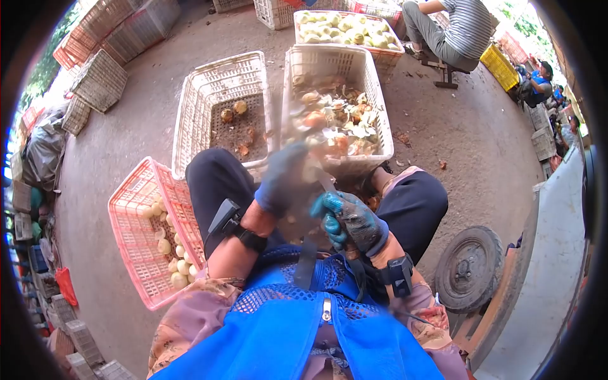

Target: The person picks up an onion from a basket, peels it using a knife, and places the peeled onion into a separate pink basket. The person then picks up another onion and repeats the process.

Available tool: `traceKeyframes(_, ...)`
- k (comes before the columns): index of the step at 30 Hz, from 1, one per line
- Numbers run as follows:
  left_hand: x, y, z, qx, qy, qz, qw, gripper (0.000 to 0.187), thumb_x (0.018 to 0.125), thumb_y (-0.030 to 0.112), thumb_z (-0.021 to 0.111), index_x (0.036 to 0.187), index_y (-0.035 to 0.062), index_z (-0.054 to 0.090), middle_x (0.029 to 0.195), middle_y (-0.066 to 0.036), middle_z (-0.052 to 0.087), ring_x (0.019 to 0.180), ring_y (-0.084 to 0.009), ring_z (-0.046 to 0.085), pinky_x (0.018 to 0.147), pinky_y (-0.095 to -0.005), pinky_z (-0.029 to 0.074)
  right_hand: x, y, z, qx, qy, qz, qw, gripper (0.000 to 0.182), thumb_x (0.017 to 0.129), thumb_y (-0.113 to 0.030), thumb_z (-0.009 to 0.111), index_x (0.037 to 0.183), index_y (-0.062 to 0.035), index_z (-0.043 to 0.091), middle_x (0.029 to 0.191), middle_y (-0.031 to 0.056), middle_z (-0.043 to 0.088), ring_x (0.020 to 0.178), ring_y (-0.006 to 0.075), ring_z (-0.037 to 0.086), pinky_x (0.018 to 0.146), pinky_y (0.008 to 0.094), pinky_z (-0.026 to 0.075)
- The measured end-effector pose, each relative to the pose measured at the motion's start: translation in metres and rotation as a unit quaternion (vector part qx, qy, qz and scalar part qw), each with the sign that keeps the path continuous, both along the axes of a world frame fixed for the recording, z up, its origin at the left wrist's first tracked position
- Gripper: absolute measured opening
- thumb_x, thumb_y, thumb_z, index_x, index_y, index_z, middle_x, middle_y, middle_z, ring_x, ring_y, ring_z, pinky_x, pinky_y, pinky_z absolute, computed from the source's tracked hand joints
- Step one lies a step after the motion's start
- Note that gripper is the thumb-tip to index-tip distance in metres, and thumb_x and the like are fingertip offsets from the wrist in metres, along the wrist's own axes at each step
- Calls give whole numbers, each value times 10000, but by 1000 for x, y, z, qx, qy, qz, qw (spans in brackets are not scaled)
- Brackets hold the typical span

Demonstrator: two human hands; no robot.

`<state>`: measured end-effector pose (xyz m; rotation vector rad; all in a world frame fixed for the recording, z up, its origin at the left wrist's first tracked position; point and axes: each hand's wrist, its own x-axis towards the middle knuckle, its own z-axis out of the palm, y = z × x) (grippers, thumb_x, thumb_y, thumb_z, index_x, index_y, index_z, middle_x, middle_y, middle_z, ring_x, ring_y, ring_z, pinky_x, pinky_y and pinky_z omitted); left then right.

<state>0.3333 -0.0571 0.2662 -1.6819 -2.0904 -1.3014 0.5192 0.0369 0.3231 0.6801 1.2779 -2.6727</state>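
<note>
My right hand [354, 221], in a blue-green glove, is wrapped round a knife [325, 180] whose blade points up and away from me. My left hand [283, 179], also gloved, is smeared by motion beside the blade; whether it holds anything is unclear. Just beyond my hands, a white crate [384, 136] holds onion skins and scraps [345, 123]. To its left, another white crate [183, 126] has two unpeeled onions [240, 107] and loose skins inside. A pink crate [130, 253] by my left leg holds peeled onions [183, 266].
Farther ahead stands a crate of pale onions [345, 28]. A seated person [465, 31] is at the upper right, near a yellow crate [500, 67]. A wheel [468, 269] lies at my right beside a metal panel [538, 272]. Stacked crates [98, 82] stand at the upper left.
</note>
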Motion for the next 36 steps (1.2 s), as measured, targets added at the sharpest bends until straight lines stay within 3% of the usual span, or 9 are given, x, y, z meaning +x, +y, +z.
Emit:
traceKeyframes(7,15,11,-2,-66,-272,-51,959,682,695,189,881,1255,-31,560,1218,-173,608,1170,-289,580,1012,-379,473,7,-2,-48,-167,107,20,980,287,1016,-306,552,1071,-26,585,627,-47,435,461,48,418,406,219,353)
traceKeyframes(9,18,17,-40,-36,33,-57,997,709,718,185,877,1290,-26,515,1231,-153,586,1165,-256,562,1003,-356,467,1,-11,-51,-199,162,43,966,286,1015,-294,559,1099,-20,570,630,-44,436,457,51,417,407,222,357)
traceKeyframes(10,28,20,-31,25,-132,-81,988,716,726,164,875,1305,-17,495,1209,-145,590,1129,-237,570,983,-338,470,0,-15,-46,-192,183,14,964,274,1016,-270,556,1123,-18,559,636,-40,440,457,52,421,411,223,364)
traceKeyframes(13,22,26,-32,84,-43,-72,993,682,727,140,871,1285,-12,511,1204,-139,591,1113,-219,571,982,-329,469,0,-10,-25,-160,228,-37,960,226,1014,-221,540,1121,-25,577,658,-32,464,474,45,431,427,214,381)
traceKeyframes(14,29,26,-31,44,-190,-35,980,666,721,120,867,1272,-17,518,1199,-138,596,1112,-231,581,992,-341,469,3,-3,-18,-105,152,-46,982,217,1010,-218,538,1099,-28,592,664,-25,481,476,45,441,429,210,383)
traceKeyframes(16,29,24,-14,38,-177,-41,983,672,720,117,864,1276,-22,513,1208,-140,593,1124,-237,581,1006,-346,465,4,1,-6,24,15,-73,997,240,1015,-249,514,1020,-38,628,685,-12,530,490,45,471,429,204,386)
traceKeyframes(24,22,21,-12,-63,-228,-13,972,843,640,177,929,1327,-38,490,1265,-176,584,1210,-284,559,1071,-380,431,7,-4,-11,145,-47,-106,983,278,1039,-313,490,1012,-66,614,685,-20,542,478,56,470,444,206,404)
traceKeyframes(31,13,22,-5,-46,-203,-34,978,844,610,209,948,1300,-31,525,1242,-177,599,1162,-292,582,1027,-384,458,10,6,-21,201,-43,-58,977,283,1028,-342,508,1001,-76,603,703,-26,540,512,33,458,455,189,384)
traceKeyframes(36,0,24,-19,27,11,-77,997,696,646,155,902,1245,-4,584,1167,-189,628,1043,-342,619,925,-397,505,8,3,-29,203,-61,-47,976,293,1024,-347,517,979,-71,606,689,-25,544,498,35,462,449,191,385)
